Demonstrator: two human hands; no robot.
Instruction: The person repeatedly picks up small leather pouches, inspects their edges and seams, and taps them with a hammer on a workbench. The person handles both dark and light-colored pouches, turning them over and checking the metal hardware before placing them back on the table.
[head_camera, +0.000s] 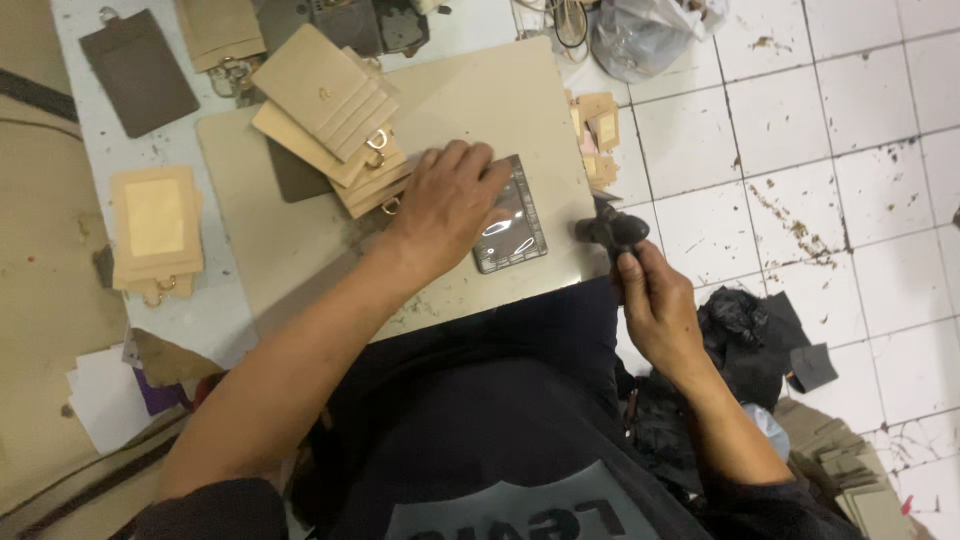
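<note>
My left hand (445, 205) lies flat, fingers together, pressing on a grey card holder with a clear plastic window (512, 222) that rests on a beige work board (470, 110). My right hand (655, 300) is off the board's right edge, gripping the handle of a dark hammer (612, 230) whose head sits level with the board's corner. A fanned stack of tan card holders with metal rings (335, 115) lies just left of my left hand.
A second pile of tan holders (155, 230) sits on the white table at left, a brown holder (138, 70) at top left. Small tan pieces (598, 135) lie by the board's right edge. Dark scraps (750, 330) litter the tiled floor; a plastic bag (645, 35) is above.
</note>
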